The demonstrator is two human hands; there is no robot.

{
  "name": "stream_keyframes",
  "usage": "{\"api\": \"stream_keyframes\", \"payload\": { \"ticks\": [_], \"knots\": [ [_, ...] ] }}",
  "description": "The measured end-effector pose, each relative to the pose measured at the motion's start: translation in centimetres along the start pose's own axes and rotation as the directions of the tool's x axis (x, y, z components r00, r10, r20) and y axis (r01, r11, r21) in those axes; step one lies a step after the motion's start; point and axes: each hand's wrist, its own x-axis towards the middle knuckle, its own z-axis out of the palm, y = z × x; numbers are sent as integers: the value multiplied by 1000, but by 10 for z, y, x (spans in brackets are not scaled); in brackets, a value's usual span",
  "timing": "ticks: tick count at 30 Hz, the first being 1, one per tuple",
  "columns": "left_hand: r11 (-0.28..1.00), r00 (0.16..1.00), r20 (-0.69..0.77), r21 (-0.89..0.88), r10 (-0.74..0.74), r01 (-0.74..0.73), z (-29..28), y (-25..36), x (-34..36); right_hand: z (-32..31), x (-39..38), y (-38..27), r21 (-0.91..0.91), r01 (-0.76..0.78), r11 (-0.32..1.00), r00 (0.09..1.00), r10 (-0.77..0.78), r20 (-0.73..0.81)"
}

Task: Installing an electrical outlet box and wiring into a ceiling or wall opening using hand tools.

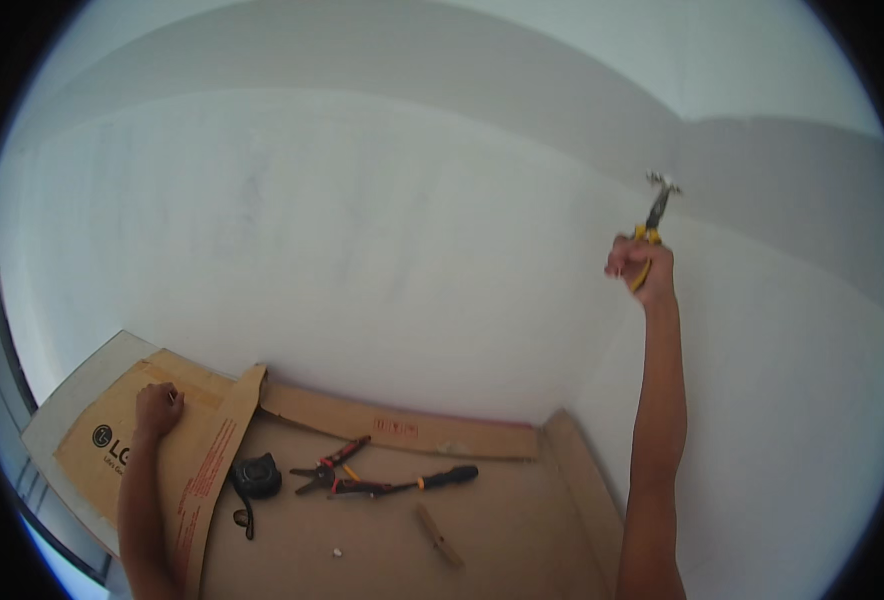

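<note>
Pointing pliers [658, 209] up, long axis tilted rightward, right hand [650, 264] grips them — left hand [158, 409] curled, hold unclear.

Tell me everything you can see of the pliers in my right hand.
The pliers have a dark, metal-looking nose that narrows toward the tip, and yellow handles, partly hidden by the right hand wrapped around them. They are held up at the upper right of the view, nose pointing up and slightly right. Their tip meets a small, irregular metallic piece; blur hides whether the jaws clamp it or only touch it.
</note>
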Motion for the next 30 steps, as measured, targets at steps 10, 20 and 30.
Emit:
{"api": "stream_keyframes", "payload": {
  "ticks": [10,20,30],
  "knots": [
    [997,996,59,51,62,-65,10,-18,16,17,-76,70,-716,-333,613,943,213,-256],
    [998,990,132,38,-49,44,11,-22,10,160,-176,97,-784,-100,612,981,192,25],
    [996,992,100,-39,-72,76,4,-14,13,173,-189,80,-823,112,556,903,288,317]
  ]
}}
